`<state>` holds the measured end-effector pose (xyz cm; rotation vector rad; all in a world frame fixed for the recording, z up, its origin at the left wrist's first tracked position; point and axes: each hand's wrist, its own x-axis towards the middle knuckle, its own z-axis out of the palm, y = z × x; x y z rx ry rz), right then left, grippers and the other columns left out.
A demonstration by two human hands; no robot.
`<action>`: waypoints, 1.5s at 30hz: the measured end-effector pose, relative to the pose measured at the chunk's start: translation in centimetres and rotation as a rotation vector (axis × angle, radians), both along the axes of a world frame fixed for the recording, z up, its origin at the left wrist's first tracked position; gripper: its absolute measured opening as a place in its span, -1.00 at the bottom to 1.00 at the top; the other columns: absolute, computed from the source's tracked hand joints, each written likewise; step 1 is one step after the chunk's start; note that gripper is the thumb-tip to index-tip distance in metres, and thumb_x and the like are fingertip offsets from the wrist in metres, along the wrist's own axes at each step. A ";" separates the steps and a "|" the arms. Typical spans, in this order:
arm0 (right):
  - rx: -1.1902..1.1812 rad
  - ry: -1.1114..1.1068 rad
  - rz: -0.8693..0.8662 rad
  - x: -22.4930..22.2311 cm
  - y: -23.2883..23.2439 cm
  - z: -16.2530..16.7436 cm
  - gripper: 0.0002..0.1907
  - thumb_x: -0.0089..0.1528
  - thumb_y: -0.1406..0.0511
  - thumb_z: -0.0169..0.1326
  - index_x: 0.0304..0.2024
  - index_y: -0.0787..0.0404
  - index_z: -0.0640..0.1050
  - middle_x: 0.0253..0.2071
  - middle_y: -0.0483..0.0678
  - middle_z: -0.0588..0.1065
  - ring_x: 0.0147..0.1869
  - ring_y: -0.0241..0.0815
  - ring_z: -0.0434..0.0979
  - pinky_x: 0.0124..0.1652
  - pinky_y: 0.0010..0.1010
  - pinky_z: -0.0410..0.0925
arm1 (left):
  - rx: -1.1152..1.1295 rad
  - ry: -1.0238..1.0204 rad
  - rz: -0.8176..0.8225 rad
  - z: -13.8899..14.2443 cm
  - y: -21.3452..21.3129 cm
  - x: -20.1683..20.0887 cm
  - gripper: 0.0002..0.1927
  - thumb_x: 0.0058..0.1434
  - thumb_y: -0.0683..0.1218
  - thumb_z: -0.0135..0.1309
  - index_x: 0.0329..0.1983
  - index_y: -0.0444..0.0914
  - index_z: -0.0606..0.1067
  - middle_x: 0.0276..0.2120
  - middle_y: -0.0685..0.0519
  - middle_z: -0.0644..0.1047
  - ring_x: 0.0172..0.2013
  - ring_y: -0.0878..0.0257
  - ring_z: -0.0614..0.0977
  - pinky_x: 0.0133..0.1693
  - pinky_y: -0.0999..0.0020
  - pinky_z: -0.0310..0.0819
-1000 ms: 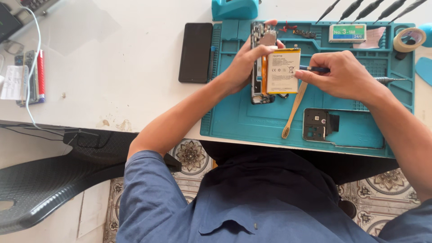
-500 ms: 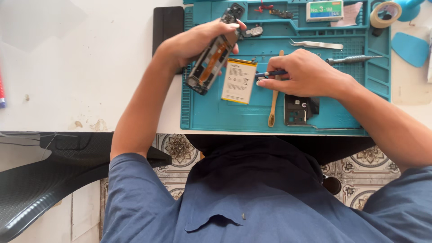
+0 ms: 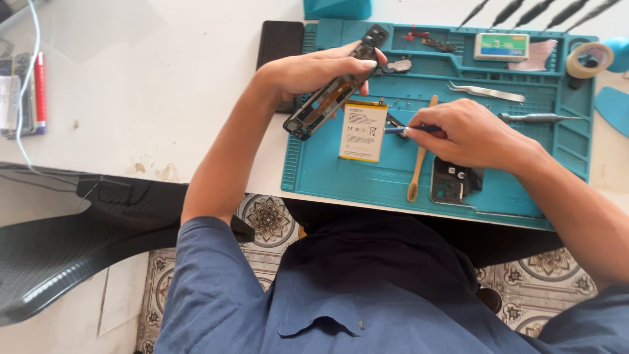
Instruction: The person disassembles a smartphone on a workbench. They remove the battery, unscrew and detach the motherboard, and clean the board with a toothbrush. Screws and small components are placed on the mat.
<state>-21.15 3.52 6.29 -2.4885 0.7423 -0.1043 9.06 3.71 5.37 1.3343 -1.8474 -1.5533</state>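
Phone frame (image 3: 331,98) sits lifted off the blue mat (image 3: 367,174) in the left hand (image 3: 314,69), fingers curled shut around its upper half, probably so the open side faces the person for work. Its long axis runs diagonally, top end toward the far right, bottom end toward the near left, tilted on edge. Battery (image 3: 362,131) lies flat on the mat just below it. The right hand (image 3: 468,134) pinches a thin blue tool (image 3: 403,130), tip aimed left at the battery's edge, beside a wooden stick (image 3: 419,157) and tweezers (image 3: 488,93) on the bench (image 3: 164,105).
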 end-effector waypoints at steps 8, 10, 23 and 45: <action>-0.032 0.099 -0.012 -0.5 -0.5 0.2 -0.69 0.23 0.11 0.14 -0.19 0.18 0.70 -0.59 0.07 0.55 -0.51 0.03 0.57 -0.41 -0.20 0.39 | -0.056 -0.048 -0.089 -1.0 -0.3 -0.3 -0.33 0.39 0.31 -0.14 0.46 -0.08 0.25 -0.12 -0.01 0.58 -0.17 0.26 0.69 -0.30 0.37 0.59; -0.037 0.065 0.020 -0.6 -0.5 0.5 -0.70 0.21 0.12 0.15 -0.21 0.17 0.71 -0.59 0.04 0.56 -0.54 0.01 0.57 -0.42 -0.21 0.39 | 0.022 -0.043 -0.083 -0.8 -0.2 -0.1 -0.32 0.33 0.29 -0.16 0.43 -0.08 0.24 -0.17 -0.02 0.57 -0.24 0.21 0.67 -0.36 0.31 0.57; 0.060 0.005 0.012 -0.6 -0.4 0.7 -0.72 0.23 0.14 0.15 -0.19 0.19 0.68 -0.65 0.02 0.52 -0.62 -0.09 0.50 -0.53 -0.28 0.31 | -0.089 -0.195 -0.035 -0.4 -0.4 0.1 -0.35 0.40 0.29 -0.14 0.43 -0.12 0.23 -0.17 0.02 0.63 -0.22 0.25 0.67 -0.27 0.32 0.55; -0.109 -0.106 -0.026 -2.2 -2.2 -0.4 -0.76 0.31 0.19 0.15 -0.18 0.24 0.66 -0.56 0.01 0.49 -0.56 -0.12 0.47 -0.48 -0.33 0.30 | -0.148 -0.281 -0.040 -0.1 -0.1 1.6 -0.32 0.31 0.23 0.00 0.44 -0.10 0.29 -0.08 -0.07 0.63 -0.08 0.21 0.69 -0.16 0.36 0.58</action>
